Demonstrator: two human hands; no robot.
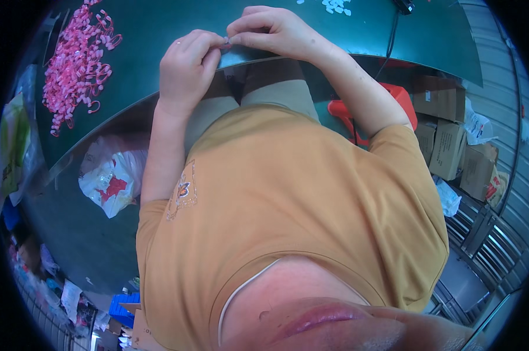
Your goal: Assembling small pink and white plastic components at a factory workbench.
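Fingertip to fingertip, my two hands meet at the near edge of the dark green table [153,52]. A small pale piece with a bit of pink [226,44] is pinched between them; its exact kind is too small to make out. My left hand [188,67] is closed, thumb and index finger pressed on it. My right hand [279,32] grips it from the other side, its fingers curled. Left of my left hand lies a heap of small pink looped pieces [77,73]. Beyond my right hand, several small white pieces [336,6] are scattered.
A black cable [391,47] hangs over the table edge from a small black device [403,6]. Below the table are a red plastic object [400,100] and stacked cardboard boxes [440,98] on the right. A white plastic bag [109,175] is on the left.
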